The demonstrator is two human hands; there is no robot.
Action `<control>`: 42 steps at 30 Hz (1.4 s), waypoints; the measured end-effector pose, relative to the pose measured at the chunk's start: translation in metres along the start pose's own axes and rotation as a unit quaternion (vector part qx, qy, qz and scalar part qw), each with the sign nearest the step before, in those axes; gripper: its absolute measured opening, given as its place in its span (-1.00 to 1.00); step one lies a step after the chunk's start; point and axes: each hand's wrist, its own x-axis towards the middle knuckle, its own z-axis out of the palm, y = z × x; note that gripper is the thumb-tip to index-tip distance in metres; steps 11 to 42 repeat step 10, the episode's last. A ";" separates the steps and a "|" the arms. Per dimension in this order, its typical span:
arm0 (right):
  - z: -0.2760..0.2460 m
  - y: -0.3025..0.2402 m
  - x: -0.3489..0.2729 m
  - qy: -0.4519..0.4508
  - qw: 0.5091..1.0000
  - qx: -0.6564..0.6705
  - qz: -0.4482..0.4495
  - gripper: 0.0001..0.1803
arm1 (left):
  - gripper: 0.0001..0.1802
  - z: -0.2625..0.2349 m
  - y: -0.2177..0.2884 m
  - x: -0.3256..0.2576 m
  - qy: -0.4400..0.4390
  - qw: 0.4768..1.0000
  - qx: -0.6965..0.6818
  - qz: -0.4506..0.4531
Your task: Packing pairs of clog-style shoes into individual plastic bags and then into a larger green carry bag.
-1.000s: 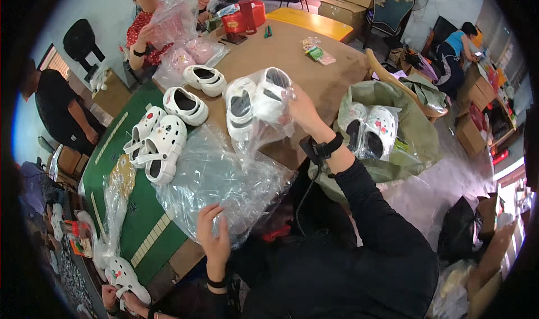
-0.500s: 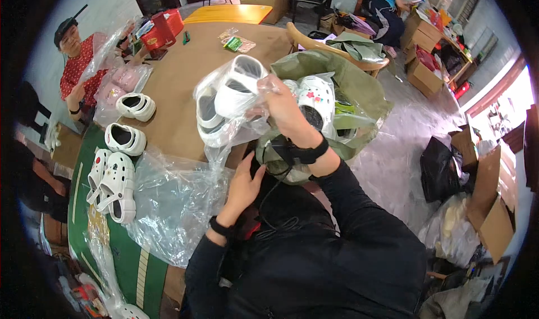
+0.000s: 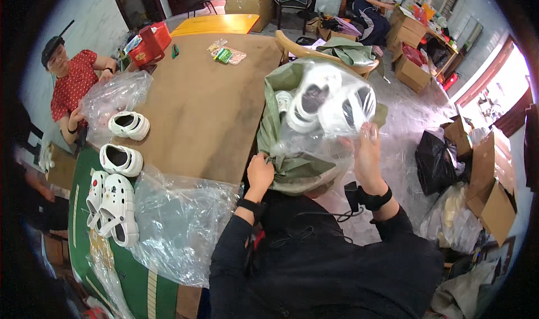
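Observation:
My right hand has its fingers closed on the edge of a clear plastic bag holding white clogs. The bagged clogs are over the mouth of a large olive-green sack beside the table. At the sack's near left rim, my left hand is closed on the green fabric. Another white shoe shows partly inside the sack, behind the clear plastic. What lies deeper in the sack is hidden.
Several white clogs stand at the table's left, beside an empty clear bag. Across the table, a co-worker in a red shirt handles another plastic bag. A wooden chair stands behind the sack; cardboard boxes are at right.
My right hand has carried the bagged clogs rightward from over the table to over the sack. My left hand has taken hold of the sack's rim. The co-worker's hands and bag have shifted.

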 end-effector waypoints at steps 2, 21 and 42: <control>-0.023 0.026 0.006 0.044 0.998 -0.025 0.029 -0.79 | -0.73 -0.014 0.002 0.002 -0.008 1.000 -0.019 -0.003; -0.028 0.048 0.027 -0.151 0.855 -0.441 0.226 -0.54 | -0.77 -0.054 0.008 -0.008 0.029 0.995 -0.086 -0.039; -0.028 0.048 0.027 -0.151 0.855 -0.441 0.226 -0.54 | -0.77 -0.054 0.008 -0.008 0.029 0.995 -0.086 -0.039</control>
